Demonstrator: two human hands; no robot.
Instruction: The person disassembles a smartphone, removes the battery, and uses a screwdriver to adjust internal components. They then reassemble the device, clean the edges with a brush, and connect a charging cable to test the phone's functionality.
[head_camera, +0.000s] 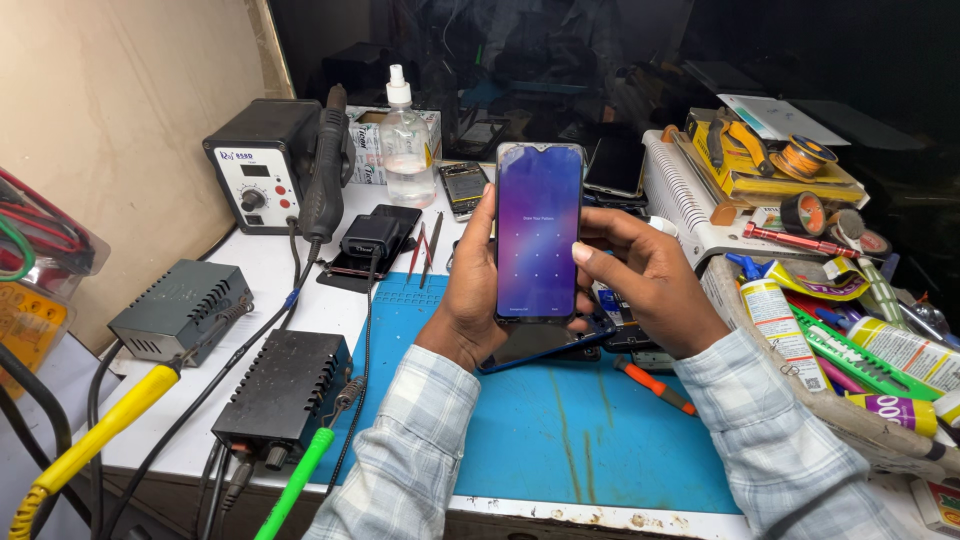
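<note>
A smartphone (539, 230) with a lit purple-blue screen showing a grid of dots stands upright above the blue work mat (560, 430). My left hand (470, 290) grips it from the left edge and back. My right hand (645, 275) holds its right side, with the thumb resting on the screen's right edge. Under the hands another dark phone (545, 345) lies flat on the mat.
A hot-air station (262, 165) and its black handle, a clear spray bottle (406, 140), tweezers (420, 250) and two black power boxes sit at left. Glue tubes (785, 320), tape rolls and an orange screwdriver (655, 385) crowd the right. Green and yellow probes lie front left.
</note>
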